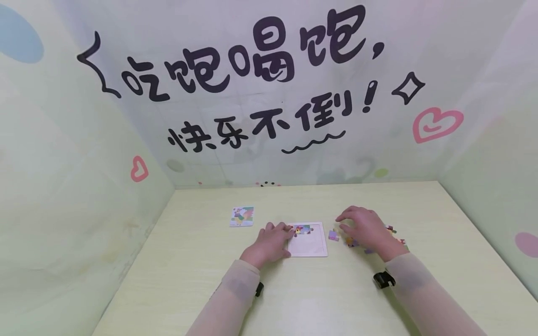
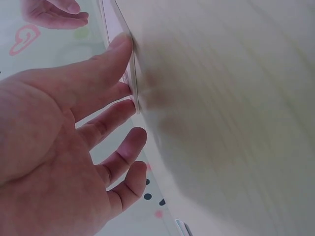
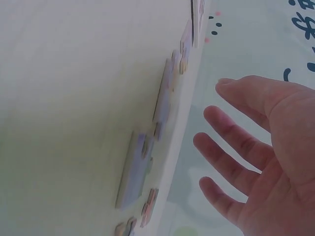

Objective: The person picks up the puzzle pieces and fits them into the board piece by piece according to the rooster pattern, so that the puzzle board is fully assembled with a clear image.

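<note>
A white square puzzle tray (image 1: pixel 308 247) lies on the table, with a few joined colourful pieces (image 1: pixel 303 229) along its upper part. My left hand (image 1: pixel 272 241) holds the tray at its left side, thumb near the lower corner and fingers at the upper one. In the left wrist view that thumb (image 2: pixel 120 46) lies against the tray's edge. To the right of the tray, my right hand (image 1: pixel 364 226) hovers over loose puzzle pieces (image 1: pixel 350 241), its fingers (image 3: pixel 231 123) spread and holding nothing. One purple piece (image 1: pixel 333 235) lies between tray and right hand.
A square picture card (image 1: pixel 242 216) lies at the back left of the table (image 1: pixel 176 261). More loose pieces (image 1: pixel 402 242) lie partly hidden under the right hand and wrist. Printed walls (image 1: pixel 269 163) close off the back and sides.
</note>
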{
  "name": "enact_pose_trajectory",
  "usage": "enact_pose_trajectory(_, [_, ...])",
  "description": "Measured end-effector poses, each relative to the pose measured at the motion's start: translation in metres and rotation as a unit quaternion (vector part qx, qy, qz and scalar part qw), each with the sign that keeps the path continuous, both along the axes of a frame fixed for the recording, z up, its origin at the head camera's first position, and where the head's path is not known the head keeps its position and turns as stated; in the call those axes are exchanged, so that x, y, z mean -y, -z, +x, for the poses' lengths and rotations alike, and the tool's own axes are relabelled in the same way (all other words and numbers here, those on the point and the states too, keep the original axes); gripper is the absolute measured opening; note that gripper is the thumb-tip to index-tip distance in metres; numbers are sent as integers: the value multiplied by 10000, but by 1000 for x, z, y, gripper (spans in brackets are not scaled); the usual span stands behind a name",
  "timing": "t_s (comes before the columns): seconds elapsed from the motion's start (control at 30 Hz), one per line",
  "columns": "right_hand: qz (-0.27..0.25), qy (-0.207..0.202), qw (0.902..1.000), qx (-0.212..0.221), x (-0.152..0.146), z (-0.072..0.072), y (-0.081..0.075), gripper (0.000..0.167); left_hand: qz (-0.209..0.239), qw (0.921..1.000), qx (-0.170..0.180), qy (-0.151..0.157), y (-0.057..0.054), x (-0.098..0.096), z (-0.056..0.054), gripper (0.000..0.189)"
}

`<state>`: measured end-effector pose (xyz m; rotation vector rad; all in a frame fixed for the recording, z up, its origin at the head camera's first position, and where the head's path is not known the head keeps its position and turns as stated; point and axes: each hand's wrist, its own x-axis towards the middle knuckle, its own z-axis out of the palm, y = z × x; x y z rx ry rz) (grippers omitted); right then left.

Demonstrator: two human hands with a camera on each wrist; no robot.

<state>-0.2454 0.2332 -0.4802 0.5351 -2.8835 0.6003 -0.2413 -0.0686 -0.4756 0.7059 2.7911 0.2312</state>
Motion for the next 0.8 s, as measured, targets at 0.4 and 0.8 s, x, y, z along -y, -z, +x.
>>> enact_pose_trajectory(0.4, [114, 277, 9995, -29, -13, 4, -1, 16, -24, 10000, 43, -43, 1, -1, -1, 71])
enact_pose_trajectory(0.8, [94, 433, 9990, 80, -25, 6, -2, 19, 63, 10000, 37, -51, -1, -1, 1, 70])
